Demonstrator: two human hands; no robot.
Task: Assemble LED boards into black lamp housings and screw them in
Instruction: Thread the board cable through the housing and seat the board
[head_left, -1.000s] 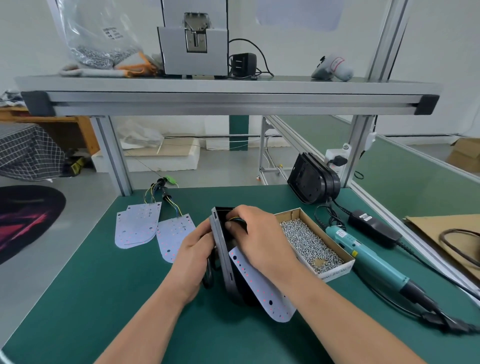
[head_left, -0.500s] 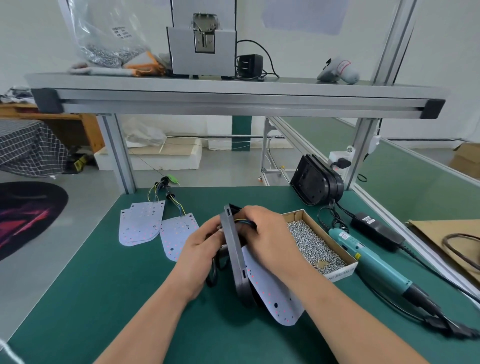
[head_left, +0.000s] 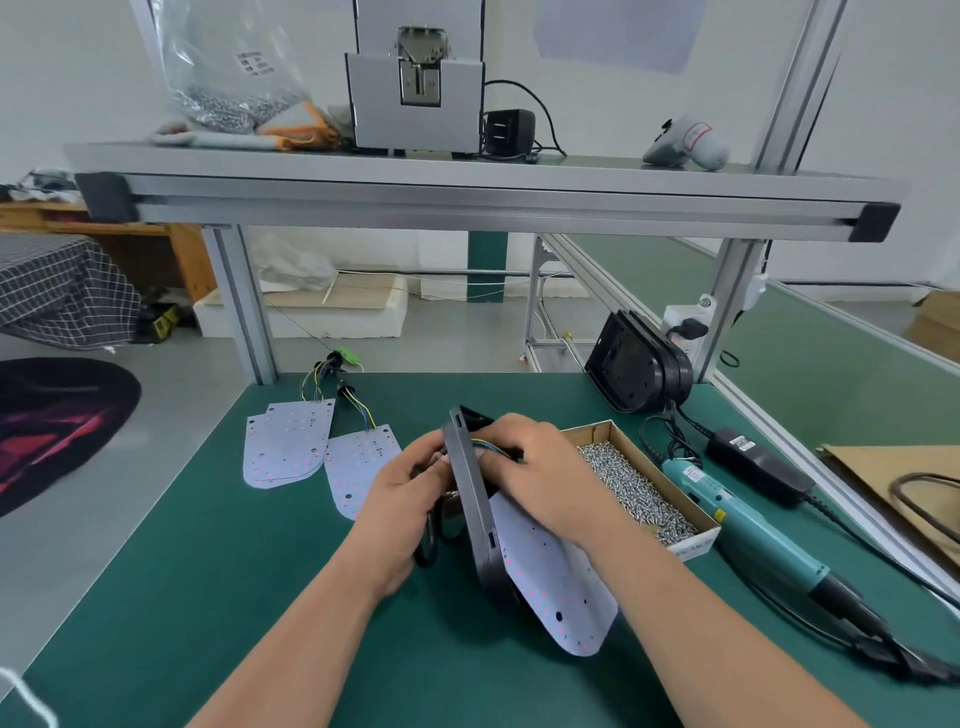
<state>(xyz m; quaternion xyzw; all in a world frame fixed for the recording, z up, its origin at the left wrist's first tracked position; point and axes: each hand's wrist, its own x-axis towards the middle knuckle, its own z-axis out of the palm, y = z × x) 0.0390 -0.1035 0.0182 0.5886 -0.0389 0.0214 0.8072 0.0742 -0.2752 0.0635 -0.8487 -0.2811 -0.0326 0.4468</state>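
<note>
A black lamp housing (head_left: 470, 499) stands on edge at centre frame on the green tabletop (head_left: 208, 571). A white LED board (head_left: 561, 587) hangs from its right side. The left hand (head_left: 402, 501) holds its back, grip closed. The right hand (head_left: 545, 467) curls its grip over the upper rim. A box of screws (head_left: 592, 432) lies just right.
</note>
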